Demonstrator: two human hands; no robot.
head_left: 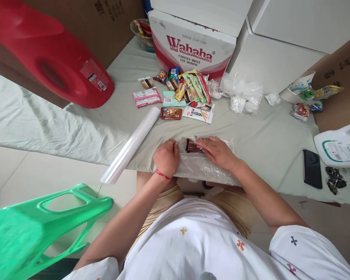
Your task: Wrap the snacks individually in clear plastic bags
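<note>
A small dark brown snack packet (191, 145) lies on a sheet of clear plastic film (196, 165) at the near edge of the cloth-covered surface. My left hand (167, 157), with a red cord at the wrist, is closed on the film's left side, just left of the packet. My right hand (217, 152) is over the packet's right end, thumb and fingers closing on it and hiding part of it. The film hangs slightly over the edge in front of me. Left of my left hand, a roll of clear plastic wrap (132, 144) lies diagonally, its near end past the edge.
Several wrapped snacks (189, 87) are piled before a Wahaha carton (192, 46). Crumpled clear plastic bundles (243, 91) lie right of them. A red jug (55, 58) stands left, a green stool (46, 229) below. A phone (312, 168), keys (335, 181) and white bottle (340, 146) are right.
</note>
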